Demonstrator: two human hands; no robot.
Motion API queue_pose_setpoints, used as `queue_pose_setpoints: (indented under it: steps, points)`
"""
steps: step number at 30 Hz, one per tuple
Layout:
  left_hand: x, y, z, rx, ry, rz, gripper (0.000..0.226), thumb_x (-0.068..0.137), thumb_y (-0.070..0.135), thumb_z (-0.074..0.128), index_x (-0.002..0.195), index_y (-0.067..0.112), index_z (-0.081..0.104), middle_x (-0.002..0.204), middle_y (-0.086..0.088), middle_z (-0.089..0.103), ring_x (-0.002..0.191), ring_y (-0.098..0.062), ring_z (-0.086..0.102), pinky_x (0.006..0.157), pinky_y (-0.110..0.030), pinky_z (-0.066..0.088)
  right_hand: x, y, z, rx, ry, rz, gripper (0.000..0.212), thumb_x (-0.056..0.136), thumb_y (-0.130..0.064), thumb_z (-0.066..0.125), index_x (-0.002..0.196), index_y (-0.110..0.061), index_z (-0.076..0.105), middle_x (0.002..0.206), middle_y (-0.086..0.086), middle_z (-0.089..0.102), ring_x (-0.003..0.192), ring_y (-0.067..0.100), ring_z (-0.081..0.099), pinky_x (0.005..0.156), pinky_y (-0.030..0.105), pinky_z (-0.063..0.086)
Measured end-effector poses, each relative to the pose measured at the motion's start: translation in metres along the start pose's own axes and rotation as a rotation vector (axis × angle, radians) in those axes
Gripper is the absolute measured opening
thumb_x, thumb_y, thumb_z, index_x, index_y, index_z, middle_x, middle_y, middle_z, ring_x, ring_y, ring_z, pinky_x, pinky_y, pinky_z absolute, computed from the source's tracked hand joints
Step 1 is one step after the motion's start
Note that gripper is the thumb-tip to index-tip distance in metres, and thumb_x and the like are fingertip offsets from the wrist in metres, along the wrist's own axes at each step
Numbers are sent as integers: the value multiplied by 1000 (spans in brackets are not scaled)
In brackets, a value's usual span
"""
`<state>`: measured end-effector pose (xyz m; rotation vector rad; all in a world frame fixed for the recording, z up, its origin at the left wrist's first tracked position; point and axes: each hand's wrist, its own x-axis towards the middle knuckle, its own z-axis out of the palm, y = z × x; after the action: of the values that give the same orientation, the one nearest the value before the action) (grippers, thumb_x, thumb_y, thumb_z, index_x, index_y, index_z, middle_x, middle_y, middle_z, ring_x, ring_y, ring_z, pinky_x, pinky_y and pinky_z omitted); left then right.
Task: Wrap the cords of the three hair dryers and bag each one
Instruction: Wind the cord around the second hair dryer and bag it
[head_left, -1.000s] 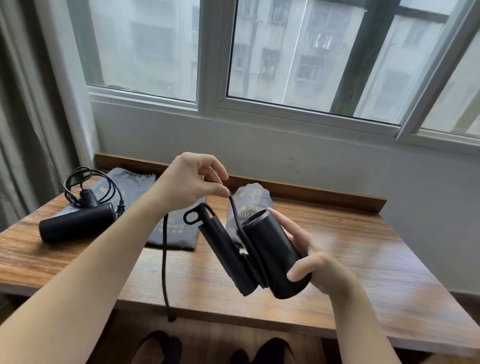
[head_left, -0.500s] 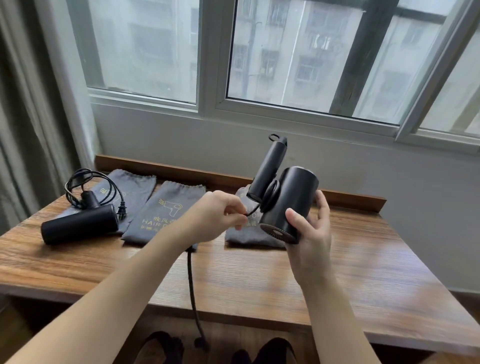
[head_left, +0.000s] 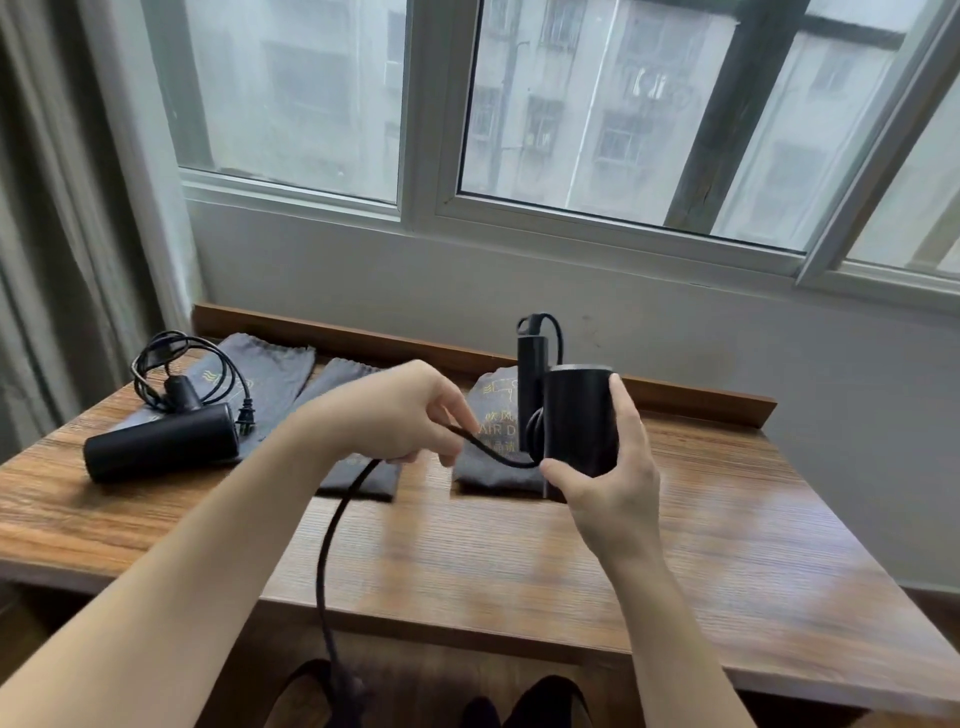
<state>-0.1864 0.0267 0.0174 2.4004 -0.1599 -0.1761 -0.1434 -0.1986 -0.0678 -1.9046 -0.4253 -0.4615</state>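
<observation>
My right hand (head_left: 605, 467) grips the barrel of a black folded hair dryer (head_left: 576, 415), held above the table with its handle upright. Its black cord (head_left: 332, 525) loops around the handle and barrel, runs left into my left hand (head_left: 400, 415), which pinches it, then drops over the table's front edge. A second black hair dryer (head_left: 161, 447) lies at the left with its coiled cord (head_left: 176, 369) behind it. Three grey pouches lie along the back: left (head_left: 275, 369), middle (head_left: 358, 478), right (head_left: 493, 441).
The wooden table (head_left: 519, 561) has a raised back rail (head_left: 363, 338) against the wall under the window. A curtain (head_left: 62, 208) hangs at the left. Dark shoes (head_left: 524, 701) show below the table's front edge.
My right hand has turned the dryer so its handle stands straight up and lowered it a little. My left hand has drawn the cord out to the left under the barrel.
</observation>
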Motion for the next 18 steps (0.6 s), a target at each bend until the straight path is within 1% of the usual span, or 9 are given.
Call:
queue_pose_setpoints:
  steps: [1,3,5,6,9,11,14,16,18]
  points:
    - [-1,0,-5,21,80,6,18,87,10,72,99,22,69,79,3,76,45,-2,53,46,-16,40,2,-1,-6,20,-79,32,100,70,-10,83,149,-43,31,134,-9,50,116,14,53,74,15,54]
    - [0,-2,-14,54,278,49,15,83,12,77,86,25,69,78,9,75,51,6,58,50,-11,40,5,-3,-18,78,-273,96,101,64,-14,83,146,-47,36,128,-11,54,108,9,57,68,11,52]
    - [2,-6,-20,62,436,104,17,78,14,82,78,26,69,76,11,75,58,8,61,55,-11,42,6,-7,-27,165,-442,166,97,57,-18,80,140,-54,43,130,-11,56,107,9,61,73,15,54]
    - [5,-8,-21,44,475,131,18,75,14,84,76,25,70,75,10,75,61,7,63,59,-13,46,7,-8,-29,237,-515,201,95,56,-16,79,137,-55,47,131,-7,59,109,12,63,78,21,57]
    - [8,-12,-17,-32,500,189,18,68,15,89,75,22,73,74,10,74,73,-1,69,77,-21,53,9,-8,-34,497,-735,251,92,55,-12,76,138,-44,51,135,8,61,116,31,64,95,45,55]
    - [10,-14,-15,-98,476,221,17,67,14,89,77,18,76,75,8,75,76,-3,70,78,-19,52,10,-6,-37,635,-858,251,92,58,-12,72,144,-34,48,140,16,56,120,43,58,98,54,50]
    - [11,-22,-14,-310,415,265,16,67,0,85,77,9,76,72,2,75,71,-7,69,71,-15,50,10,2,-37,808,-944,220,94,63,-12,65,151,-16,35,147,31,41,125,55,46,101,63,39]
    - [13,-25,-9,-407,371,310,18,69,-8,81,75,8,75,67,2,73,65,-6,66,66,-15,49,9,2,-35,960,-972,200,97,67,-14,69,153,-5,25,147,38,33,124,54,43,102,63,36]
    - [18,-26,0,-417,404,324,21,76,-13,74,73,8,73,63,3,71,61,-3,64,64,-15,48,8,-1,-31,1102,-937,153,94,74,-19,70,152,0,20,141,34,39,118,47,50,97,52,45]
